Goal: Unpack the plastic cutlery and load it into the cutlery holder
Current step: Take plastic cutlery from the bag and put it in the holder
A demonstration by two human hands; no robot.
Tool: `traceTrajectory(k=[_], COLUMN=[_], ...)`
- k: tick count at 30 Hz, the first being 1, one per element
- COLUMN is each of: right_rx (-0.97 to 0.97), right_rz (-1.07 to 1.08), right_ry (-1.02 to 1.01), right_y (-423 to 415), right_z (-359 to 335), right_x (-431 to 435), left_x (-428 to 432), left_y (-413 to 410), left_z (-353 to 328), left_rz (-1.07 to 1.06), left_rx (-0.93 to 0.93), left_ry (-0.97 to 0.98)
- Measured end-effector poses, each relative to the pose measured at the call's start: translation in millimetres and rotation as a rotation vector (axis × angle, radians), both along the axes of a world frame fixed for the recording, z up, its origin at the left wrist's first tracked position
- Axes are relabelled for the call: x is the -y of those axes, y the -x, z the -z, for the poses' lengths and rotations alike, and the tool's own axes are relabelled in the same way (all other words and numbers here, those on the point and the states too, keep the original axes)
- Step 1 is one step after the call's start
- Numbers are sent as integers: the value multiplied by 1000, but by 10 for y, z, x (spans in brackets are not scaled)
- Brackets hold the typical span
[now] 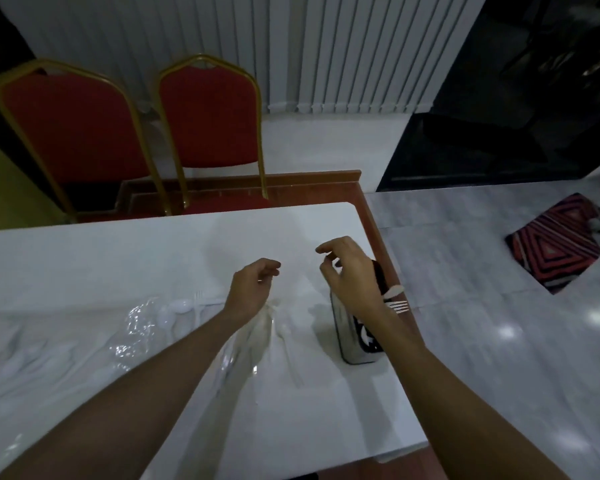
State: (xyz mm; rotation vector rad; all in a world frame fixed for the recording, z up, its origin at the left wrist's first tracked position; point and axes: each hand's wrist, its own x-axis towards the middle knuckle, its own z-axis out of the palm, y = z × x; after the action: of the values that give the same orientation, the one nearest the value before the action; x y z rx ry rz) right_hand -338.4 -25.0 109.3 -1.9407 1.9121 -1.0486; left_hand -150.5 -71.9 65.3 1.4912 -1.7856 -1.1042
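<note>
Forearms: the bare left forearm [146, 393] and right forearm [447, 375] reach in over the near edge of the white table [84, 258].
Left hand [253, 285]: raised above the tabletop, its fingers loosely curled toward the right. I see nothing in it.
Right hand [350, 271]: held over the cutlery holder, thumb and forefinger drawn close. I cannot tell whether they pinch anything.
Cutlery holder [354, 337]: metal with a black pattern, standing near the table's right edge and partly hidden by the right wrist.
In the holder: a white fork [399, 306] and a rounded white piece [394, 292] stick out on its right side.
Loose cutlery: white spoons [174, 310] lie on the table left of the left wrist. More pale pieces under that arm are too blurred to name.
Wrapper: a clear plastic wrapper [136, 327] lies crumpled just left of the spoons.
Beyond the table: two red chairs [208, 126] with gold frames.
Floor: a striped mat [558, 240] lies well off to the right.
</note>
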Motion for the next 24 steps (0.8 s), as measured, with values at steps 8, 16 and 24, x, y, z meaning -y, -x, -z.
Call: traceTrajectory(k=[8, 16, 24], right_rx=[-60, -5, 3], right_rz=[35, 347, 404], right_ry=[-637, -781, -608], right_y=[-931, -1147, -1232], right_z=[911, 1398, 1303], right_x=[-206, -573, -435], left_x=[-412, -695, -655], left_y=[-1048, -1142, -1286], left_z=[670, 949, 917], left_rz=[-181, -75, -158], left_rx=[302, 389, 342], left_ry=[-282, -384, -408])
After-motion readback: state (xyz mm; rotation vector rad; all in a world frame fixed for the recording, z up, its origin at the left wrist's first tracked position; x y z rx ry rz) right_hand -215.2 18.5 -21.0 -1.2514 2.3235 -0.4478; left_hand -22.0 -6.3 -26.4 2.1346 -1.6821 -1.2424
